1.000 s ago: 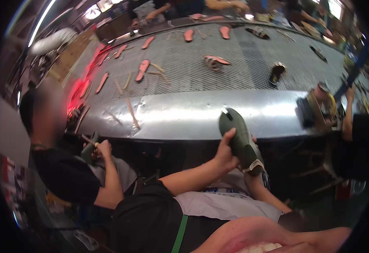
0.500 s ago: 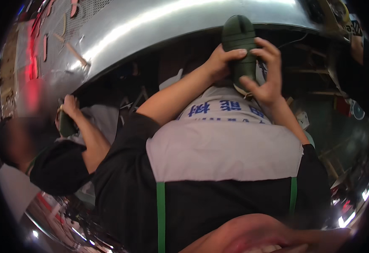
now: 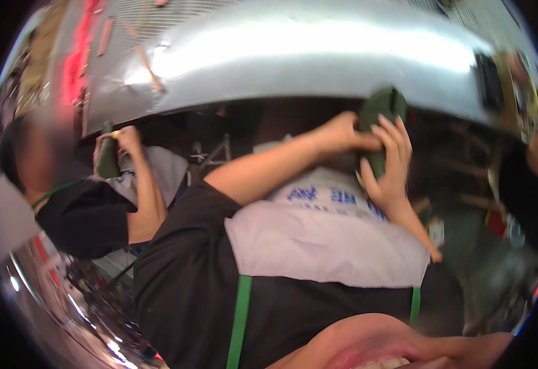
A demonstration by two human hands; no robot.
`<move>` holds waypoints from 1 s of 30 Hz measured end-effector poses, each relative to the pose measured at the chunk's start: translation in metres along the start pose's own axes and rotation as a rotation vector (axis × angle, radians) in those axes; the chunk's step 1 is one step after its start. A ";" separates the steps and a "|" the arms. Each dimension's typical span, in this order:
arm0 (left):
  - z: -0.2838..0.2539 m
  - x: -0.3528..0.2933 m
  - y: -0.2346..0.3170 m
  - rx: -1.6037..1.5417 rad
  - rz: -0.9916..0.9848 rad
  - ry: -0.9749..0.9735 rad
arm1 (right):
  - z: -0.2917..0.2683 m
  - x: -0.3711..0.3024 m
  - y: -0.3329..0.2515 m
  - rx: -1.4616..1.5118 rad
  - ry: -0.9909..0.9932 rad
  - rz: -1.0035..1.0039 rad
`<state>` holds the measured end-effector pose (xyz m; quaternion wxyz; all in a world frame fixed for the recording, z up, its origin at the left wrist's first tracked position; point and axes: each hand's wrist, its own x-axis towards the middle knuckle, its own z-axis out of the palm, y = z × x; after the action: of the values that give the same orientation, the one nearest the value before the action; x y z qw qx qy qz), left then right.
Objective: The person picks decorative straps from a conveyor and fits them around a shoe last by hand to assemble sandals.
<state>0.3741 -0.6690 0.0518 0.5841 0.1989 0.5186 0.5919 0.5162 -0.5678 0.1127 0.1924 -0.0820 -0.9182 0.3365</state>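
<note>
Dark-green shoe last [image 3: 379,109] is being held in front of the wearer, right of centre, above the pale apron [image 3: 324,240], its upper end overlapping the edge of the metal bench [image 3: 293,61] as seen from the head. Left to right: a co-worker [image 3: 84,215] is holding a second green piece [image 3: 106,163], one hand [image 3: 129,140] closing near its upper end; a thin strip [image 3: 148,69] is lying on the bench. Left hand [image 3: 347,135] is gripping the shoe last from its left side, thumb crossing the near face, presumably so that the piece is staying steady and facing the eyes. Right hand [image 3: 393,175] is spreading over the lower right part, fingers bending across the face, thumb standing apart at lower left; whether it is gripping or merely resting, cannot tell (blur). Shoe last is thus lying between both hands, its rounded, slotted top projecting beyond the fingertips. Far right, a dark, boxy object [image 3: 489,80] is standing on the bench.
</note>
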 end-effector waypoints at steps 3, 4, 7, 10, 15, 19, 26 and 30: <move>-0.024 -0.040 0.046 0.990 0.171 0.011 | -0.007 -0.004 0.004 -0.090 -0.128 0.010; -0.031 -0.050 0.074 0.799 0.138 0.001 | -0.011 -0.005 0.005 -0.108 -0.191 0.047; -0.089 -0.041 0.140 0.330 0.187 0.262 | -0.017 -0.003 0.003 -0.138 -0.240 0.035; -0.193 0.010 0.192 0.436 0.528 0.745 | -0.020 -0.002 0.003 -0.122 -0.218 -0.001; -0.322 0.083 0.232 1.295 0.505 1.455 | -0.018 -0.002 0.006 -0.133 -0.181 0.040; -0.335 0.095 0.255 1.537 0.015 1.499 | -0.010 0.004 0.008 -0.143 -0.196 0.029; -0.356 0.101 0.267 1.328 -0.051 1.397 | -0.007 0.006 -0.001 -0.106 -0.167 0.010; -0.337 0.075 0.257 1.426 0.261 1.438 | -0.009 0.009 -0.011 -0.116 -0.190 0.016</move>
<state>-0.0520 -0.6732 0.1123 -0.1892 0.1529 0.9524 0.1836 0.5109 -0.5686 0.1290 0.0966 -0.0682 -0.9495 0.2905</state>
